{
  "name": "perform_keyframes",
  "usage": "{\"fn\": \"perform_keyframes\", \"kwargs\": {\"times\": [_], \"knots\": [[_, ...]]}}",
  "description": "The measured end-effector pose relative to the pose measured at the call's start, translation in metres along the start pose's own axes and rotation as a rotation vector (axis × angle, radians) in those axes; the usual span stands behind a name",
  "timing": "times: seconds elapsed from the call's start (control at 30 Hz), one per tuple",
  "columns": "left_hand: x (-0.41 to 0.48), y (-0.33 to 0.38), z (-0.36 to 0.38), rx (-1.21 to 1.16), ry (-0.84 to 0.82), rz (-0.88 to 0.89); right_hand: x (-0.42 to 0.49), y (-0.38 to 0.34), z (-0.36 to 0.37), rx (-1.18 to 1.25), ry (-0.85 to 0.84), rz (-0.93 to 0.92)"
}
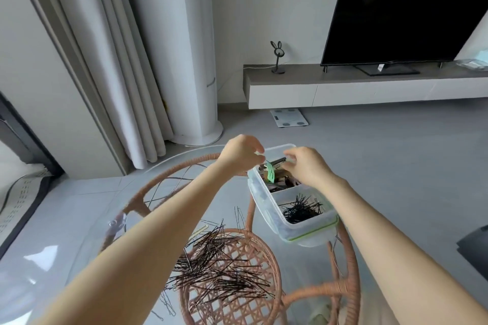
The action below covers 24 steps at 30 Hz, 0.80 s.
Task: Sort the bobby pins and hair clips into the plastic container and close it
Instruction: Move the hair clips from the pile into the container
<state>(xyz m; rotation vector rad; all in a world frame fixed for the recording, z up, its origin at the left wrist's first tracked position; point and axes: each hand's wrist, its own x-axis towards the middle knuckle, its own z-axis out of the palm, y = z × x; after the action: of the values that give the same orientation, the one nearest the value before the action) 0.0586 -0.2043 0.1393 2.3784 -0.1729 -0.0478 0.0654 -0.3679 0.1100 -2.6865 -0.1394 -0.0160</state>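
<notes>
A clear plastic container (311, 229) with a green seal stands on the glass table top, split into two compartments. Its near compartment holds black bobby pins (301, 210); the far one holds hair clips (281, 182). My left hand (244, 153) hovers at the container's far left rim, fingers curled, pinching a green hair clip (270, 172) that hangs over the far compartment. My right hand (306, 166) reaches into the far compartment, its fingertips at a dark clip (278, 161). A large pile of loose bobby pins (219, 264) lies on the glass in front of me.
The round glass top (79, 219) sits on a wicker frame (346, 258) with a woven shelf below. Beyond lie grey floor, a white scale (289, 117), a low TV bench (369, 87) with a black TV, curtains and a white column at the left.
</notes>
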Motion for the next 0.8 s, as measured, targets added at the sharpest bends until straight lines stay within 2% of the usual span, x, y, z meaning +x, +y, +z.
{"fn": "perform_keyframes", "kwargs": {"times": [0.07,0.13,0.17,0.23,0.33,0.43,0.5,0.6,0.67,0.8], "knots": [[-0.01,-0.014,-0.007,0.043,0.03,-0.004,-0.013,-0.008,-0.001,-0.001,0.165,-0.058],[-0.025,-0.04,-0.017,0.077,0.064,-0.015,-0.037,-0.02,0.004,0.171,0.279,-0.151],[-0.036,-0.056,-0.022,0.117,0.069,-0.024,-0.053,-0.026,0.01,0.269,0.259,-0.196],[-0.062,-0.088,-0.032,0.195,0.08,-0.063,-0.085,-0.036,0.027,0.358,0.102,-0.293],[-0.11,-0.133,-0.041,0.219,0.116,-0.201,-0.108,-0.041,0.063,0.214,-0.08,-0.405],[-0.154,-0.165,-0.033,0.225,0.125,-0.291,-0.106,-0.047,0.095,0.141,-0.189,-0.355],[-0.173,-0.174,-0.019,0.218,0.136,-0.333,-0.102,-0.048,0.114,0.077,-0.166,-0.284],[-0.181,-0.173,0.001,0.202,0.161,-0.354,-0.096,-0.044,0.127,0.104,-0.037,-0.197],[-0.177,-0.17,0.006,0.202,0.181,-0.369,-0.094,-0.051,0.13,0.068,0.01,-0.283],[-0.168,-0.168,0.006,0.161,0.195,-0.343,-0.088,-0.085,0.139,-0.053,-0.075,-0.521]]}}
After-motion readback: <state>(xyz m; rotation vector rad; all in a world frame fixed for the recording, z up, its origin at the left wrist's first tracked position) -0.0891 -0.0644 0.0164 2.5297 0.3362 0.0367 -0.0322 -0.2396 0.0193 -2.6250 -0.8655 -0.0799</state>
